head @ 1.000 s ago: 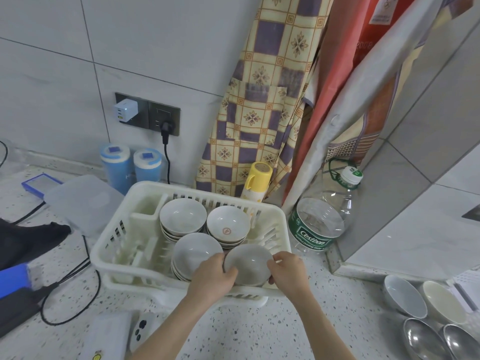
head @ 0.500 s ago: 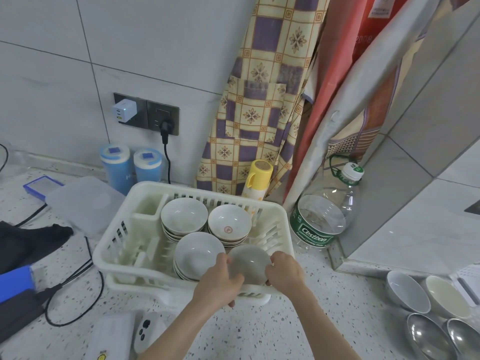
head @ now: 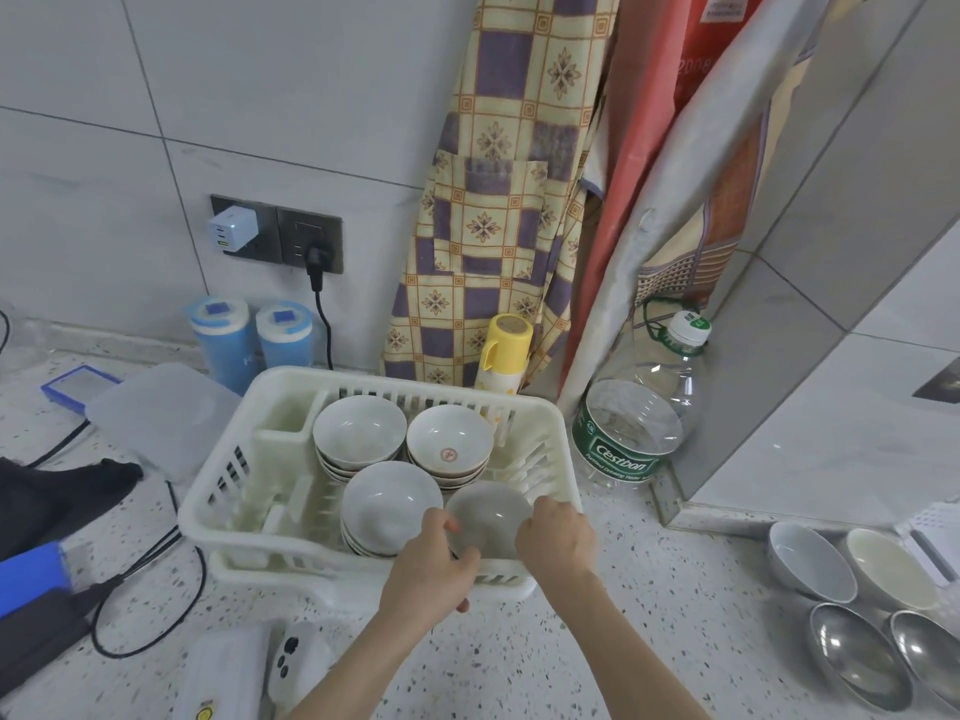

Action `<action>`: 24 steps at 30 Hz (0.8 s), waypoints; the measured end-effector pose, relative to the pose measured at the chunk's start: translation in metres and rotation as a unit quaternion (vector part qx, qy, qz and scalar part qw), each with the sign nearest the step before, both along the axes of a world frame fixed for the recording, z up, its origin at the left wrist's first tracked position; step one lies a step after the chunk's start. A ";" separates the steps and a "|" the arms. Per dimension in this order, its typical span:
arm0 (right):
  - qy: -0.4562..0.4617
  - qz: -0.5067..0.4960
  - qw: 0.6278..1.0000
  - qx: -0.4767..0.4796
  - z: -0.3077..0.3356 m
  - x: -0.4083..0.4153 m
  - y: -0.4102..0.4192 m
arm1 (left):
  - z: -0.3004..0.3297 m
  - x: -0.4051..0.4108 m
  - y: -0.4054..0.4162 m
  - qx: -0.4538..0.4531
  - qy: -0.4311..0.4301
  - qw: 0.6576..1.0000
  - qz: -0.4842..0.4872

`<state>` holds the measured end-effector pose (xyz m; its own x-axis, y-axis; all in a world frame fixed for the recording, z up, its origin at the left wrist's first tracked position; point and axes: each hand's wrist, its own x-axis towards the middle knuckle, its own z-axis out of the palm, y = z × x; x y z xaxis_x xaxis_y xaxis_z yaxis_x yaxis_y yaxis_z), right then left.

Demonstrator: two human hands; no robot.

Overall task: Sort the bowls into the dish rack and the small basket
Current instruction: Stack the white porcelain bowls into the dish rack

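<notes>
Left hand (head: pixel 427 561) fingers (head: pixel 451 524) curl onto the left rim of a grey bowl (head: pixel 488 514) and right hand (head: pixel 558 537) fingers pinch its right rim, so the bowl sits directly between both hands, neither nearer, at the near right corner of the dish rack (head: pixel 218 504). Bowl is round with no long axis, mouth up and tipped slightly toward the camera, just right of the near left stack (head: pixel 389 504) and in front of the far right stack (head: pixel 449 449). Judging from this, the move is straight down into the free corner slot; four loose bowls (head: pixel 810 561) wait at the right edge of the tabletop (head: pixel 649 615), small basket not identifiable.
</notes>
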<state>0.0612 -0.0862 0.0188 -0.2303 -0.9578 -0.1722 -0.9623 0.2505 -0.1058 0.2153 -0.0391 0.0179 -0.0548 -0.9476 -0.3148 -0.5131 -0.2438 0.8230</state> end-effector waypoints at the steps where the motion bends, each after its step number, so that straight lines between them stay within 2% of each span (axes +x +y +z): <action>1: -0.006 -0.003 1.000 0.006 0.001 -0.001 0.000 | -0.001 -0.001 0.001 -0.008 -0.002 1.000 0.006; 11: 0.006 0.039 0.998 0.046 0.002 0.000 -0.010 | 0.002 -0.015 0.002 0.033 0.009 0.999 0.029; 17: 0.032 0.114 0.992 0.030 0.013 -0.006 -0.003 | 0.016 -0.025 0.006 0.039 0.037 0.995 0.082; 19: -0.028 0.135 0.990 -0.012 0.020 -0.016 0.006 | 0.018 -0.030 0.010 0.000 0.035 0.994 0.104; 21: -0.136 0.123 0.981 -0.070 0.024 -0.036 0.024 | 0.021 -0.040 0.015 -0.049 0.046 0.990 0.123; 24: -0.279 0.008 0.952 -0.126 0.027 -0.085 0.056 | 0.024 -0.070 0.019 -0.092 0.096 0.981 0.141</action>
